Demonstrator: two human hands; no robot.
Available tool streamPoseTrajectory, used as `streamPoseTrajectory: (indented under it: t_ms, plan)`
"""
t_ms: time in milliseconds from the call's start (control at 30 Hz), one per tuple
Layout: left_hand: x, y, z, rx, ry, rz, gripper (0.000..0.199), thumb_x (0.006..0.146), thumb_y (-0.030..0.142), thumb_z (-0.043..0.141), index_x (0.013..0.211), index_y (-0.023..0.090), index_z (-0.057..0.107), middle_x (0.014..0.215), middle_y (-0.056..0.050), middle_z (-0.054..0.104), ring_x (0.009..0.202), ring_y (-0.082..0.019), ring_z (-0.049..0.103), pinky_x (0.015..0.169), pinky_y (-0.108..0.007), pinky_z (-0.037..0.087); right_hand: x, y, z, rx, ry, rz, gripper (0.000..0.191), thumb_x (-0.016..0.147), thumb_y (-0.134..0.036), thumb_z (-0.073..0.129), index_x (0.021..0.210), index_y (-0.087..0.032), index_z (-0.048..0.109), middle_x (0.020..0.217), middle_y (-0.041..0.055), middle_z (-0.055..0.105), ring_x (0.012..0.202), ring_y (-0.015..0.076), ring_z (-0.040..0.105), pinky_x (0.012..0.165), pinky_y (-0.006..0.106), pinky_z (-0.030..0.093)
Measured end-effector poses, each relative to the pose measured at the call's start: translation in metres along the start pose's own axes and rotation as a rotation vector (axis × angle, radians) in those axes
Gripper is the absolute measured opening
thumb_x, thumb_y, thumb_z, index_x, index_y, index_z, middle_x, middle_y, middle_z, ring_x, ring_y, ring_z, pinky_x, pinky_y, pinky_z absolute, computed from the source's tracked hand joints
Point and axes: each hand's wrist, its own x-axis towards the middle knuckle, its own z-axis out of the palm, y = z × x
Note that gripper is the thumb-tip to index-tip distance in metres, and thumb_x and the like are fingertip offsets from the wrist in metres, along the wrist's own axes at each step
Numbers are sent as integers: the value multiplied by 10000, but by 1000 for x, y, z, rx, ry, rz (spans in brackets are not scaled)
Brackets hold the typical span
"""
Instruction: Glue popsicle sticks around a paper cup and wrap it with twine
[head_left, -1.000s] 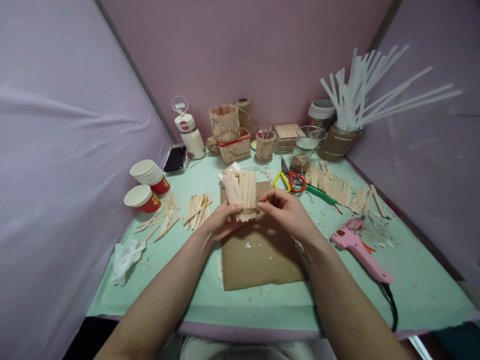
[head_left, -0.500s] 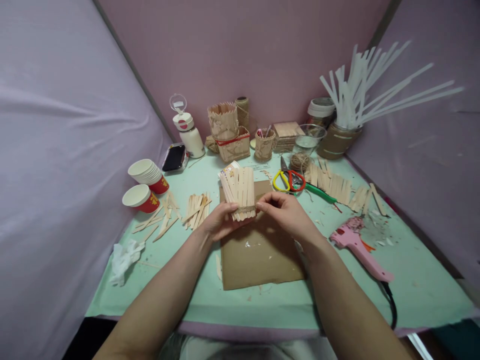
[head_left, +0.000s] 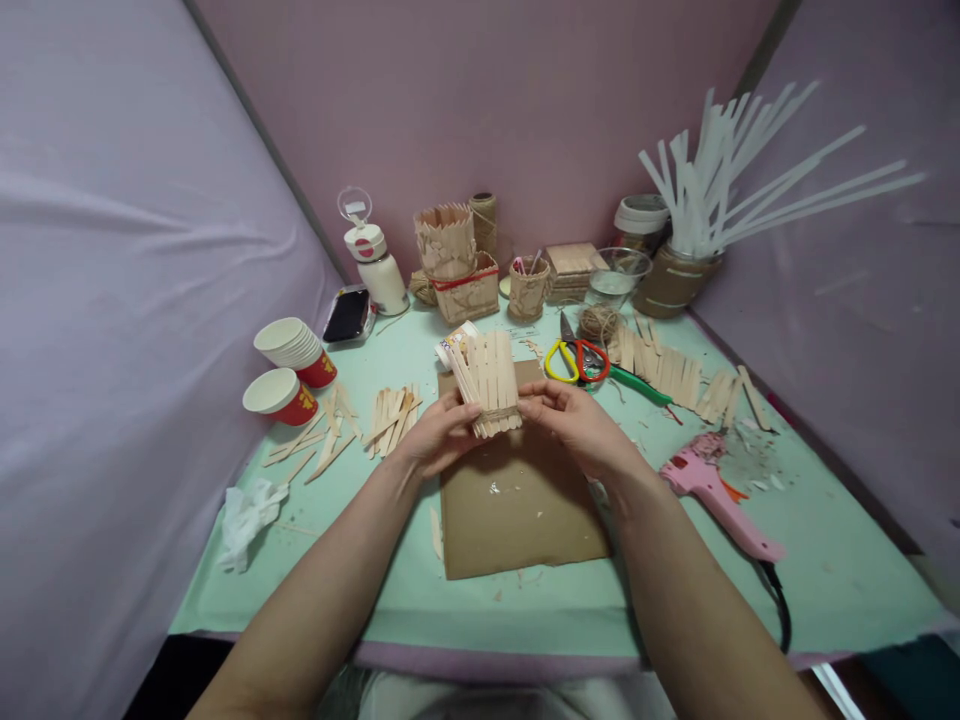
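Observation:
Above a brown cardboard sheet (head_left: pixel 525 510) I hold a paper cup (head_left: pixel 459 340) covered with upright wooden craft sticks (head_left: pixel 491 370). Twine (head_left: pixel 497 413) runs around the sticks near their lower ends. My left hand (head_left: pixel 442 432) grips the cup from the left, its thumb over the twine and the other fingers partly behind. At the right side, my right hand (head_left: pixel 566 420) pinches at the end of the twine band, fingers curled against the cup. Whether a loose twine end lies between those fingertips is too small to tell.
A pink glue gun (head_left: pixel 720 495) lies on the right, near scissors (head_left: pixel 576 360) and a twine ball (head_left: pixel 600 322). Loose sticks (head_left: pixel 391 420), red paper cups (head_left: pixel 281 397) and a crumpled tissue (head_left: pixel 251 520) are on the left. A bottle (head_left: pixel 381 275) and stick-covered containers (head_left: pixel 466 290) stand behind.
The stick-covered cup has shifted slightly right and turned a little. My right hand has come closer against its side, and my left fingers have moved from beneath it.

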Motion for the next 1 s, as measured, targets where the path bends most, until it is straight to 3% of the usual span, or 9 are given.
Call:
streamPoseTrajectory:
  t_ms: [233,367,533,767,867,1000]
  plan:
    - [1,2,-2,33,-43,-9,429,707,283,844,1076,109,712,1080,-161,765,1013,-278,719,938,-394,539,1,2,-1,-63,-31,69,493,708,-436,784,1098,-149,689,764,0,631,569,92,436,534,245,308]
    - [1,-4,0,64,-2,-2,591,635,414,902,1109,129,697,1081,-155,761,1050,-306,707,951,-414,530,1,3,5,-142,-9,19,475,736,-398,755,1125,-134,691,668,-33,577,557,102,453,545,252,331]
    - [3,-10,3,141,72,22,727,545,404,963,1157,143,670,1102,-150,752,1042,-293,707,956,-393,519,1,4,9,-233,-17,-22,479,777,-370,712,1177,-109,671,635,-49,555,571,125,517,573,267,392]
    - [1,-6,-1,70,40,-34,566,659,320,901,1135,111,678,1077,-160,753,1014,-281,715,955,-399,544,-7,-5,4,-136,-52,-71,519,764,-403,748,1212,-165,638,725,-27,606,636,140,567,575,268,434]
    - [0,-5,-2,38,49,-29,495,693,279,872,1118,117,676,1082,-151,754,991,-268,720,951,-396,557,-9,-7,3,-87,-36,-93,467,724,-410,778,1116,-207,627,734,-40,583,624,130,546,557,259,424]
    - [0,-4,-5,21,57,-30,384,751,231,814,1090,114,678,1082,-149,751,994,-263,717,1006,-436,541,-8,-9,4,-155,31,-165,287,730,-440,751,835,-202,630,720,-29,573,622,118,491,565,255,386]
